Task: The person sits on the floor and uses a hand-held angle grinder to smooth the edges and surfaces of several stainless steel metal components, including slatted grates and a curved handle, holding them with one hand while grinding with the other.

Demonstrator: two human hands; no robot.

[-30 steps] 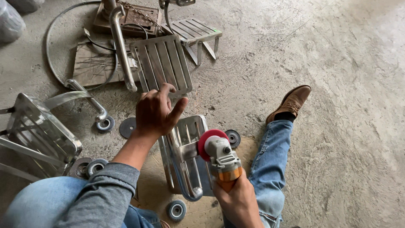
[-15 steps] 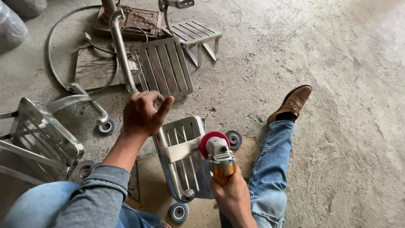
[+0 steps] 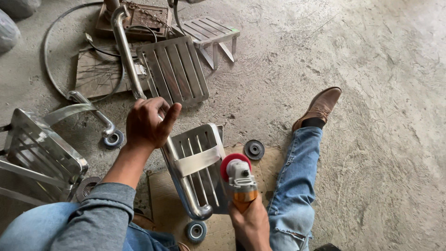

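Between the person's legs, on a sheet of cardboard spread over the concrete floor, lies a slatted steel frame with a polished tube along its near edge and a small caster wheel at its lower corner. Against the frame's right side sits the red disc of an angle grinder, whose orange and grey body is wrapped by the fingers of the right hand, closed firmly around it. Up at the frame's top left corner the left hand curls its fingers closed on the end of the tube. Just right of the frame a loose dark grinding disc rests at the edge of the cardboard. Beyond it stretches a leg in blue jeans ending in a brown shoe. Farther off lie another slatted steel panel, a bent tube with a wheel and, at the left edge, a second frame.
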